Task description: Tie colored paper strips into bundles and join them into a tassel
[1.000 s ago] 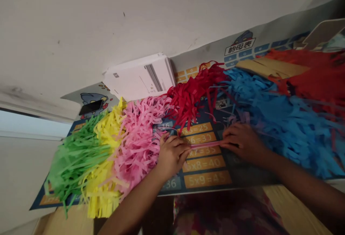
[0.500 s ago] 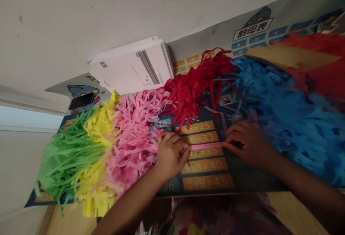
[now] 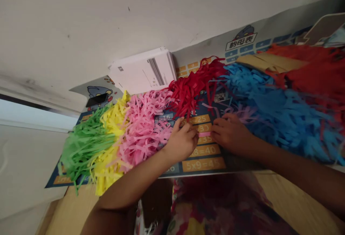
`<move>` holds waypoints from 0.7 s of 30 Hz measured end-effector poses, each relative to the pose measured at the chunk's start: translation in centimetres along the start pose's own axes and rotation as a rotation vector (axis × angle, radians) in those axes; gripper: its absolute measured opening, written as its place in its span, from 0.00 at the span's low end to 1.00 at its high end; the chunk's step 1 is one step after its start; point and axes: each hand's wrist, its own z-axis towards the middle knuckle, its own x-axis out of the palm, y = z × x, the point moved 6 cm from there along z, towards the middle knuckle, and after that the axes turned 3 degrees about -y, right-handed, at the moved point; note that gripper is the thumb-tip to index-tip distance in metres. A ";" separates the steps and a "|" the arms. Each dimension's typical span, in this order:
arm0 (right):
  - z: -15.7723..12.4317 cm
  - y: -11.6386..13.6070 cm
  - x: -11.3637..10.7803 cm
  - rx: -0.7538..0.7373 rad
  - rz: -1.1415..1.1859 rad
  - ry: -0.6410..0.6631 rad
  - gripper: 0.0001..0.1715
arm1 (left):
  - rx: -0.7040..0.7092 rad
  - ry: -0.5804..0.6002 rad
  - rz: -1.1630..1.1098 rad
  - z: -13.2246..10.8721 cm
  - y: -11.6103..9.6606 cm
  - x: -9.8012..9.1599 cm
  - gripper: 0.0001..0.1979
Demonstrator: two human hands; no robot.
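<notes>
Strip, a single pink one, runs straight between two hands over one mat, pinched in the fingertips of both the left hand and the right hand. Around them lie six fringed heaps: green, yellow, pink, crimson, blue and orange-red; one phone lies far left.

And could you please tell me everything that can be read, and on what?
"韵母表": sign on the mat
"a", "o", "e": mat's blue boxes
"d": mat's orange box
"16": mat's blue row
"=25": mat's top orange row, start hidden
"=3": second row, both ends hidden
"=35": third row, start hidden
"8=40": fourth row, start hidden
"5x9=45": fifth row
White stack: print too small to read
Other mat text: too small or blurred
</notes>
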 end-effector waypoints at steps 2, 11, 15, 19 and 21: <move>0.5 -0.3 0.3 0.020 0.007 0.044 0.11 | 0.014 0.026 0.027 0.5 -0.2 0.2 0.12; 1.7 1.2 1.6 0.080 0.008 0.024 0.11 | -0.029 -0.091 0.029 -0.9 0.1 1.1 0.08; 0.4 0.8 1.9 0.094 -0.024 -0.004 0.12 | -0.031 -0.151 -0.063 -1.9 0.6 1.0 0.06; -1.3 -1.3 1.8 0.175 0.032 -0.012 0.07 | -0.178 -0.161 -0.227 -2.6 2.1 1.5 0.05; -1.6 -2.2 2.1 0.232 0.093 0.026 0.07 | -0.323 -0.127 -0.344 -2.9 3.0 1.9 0.06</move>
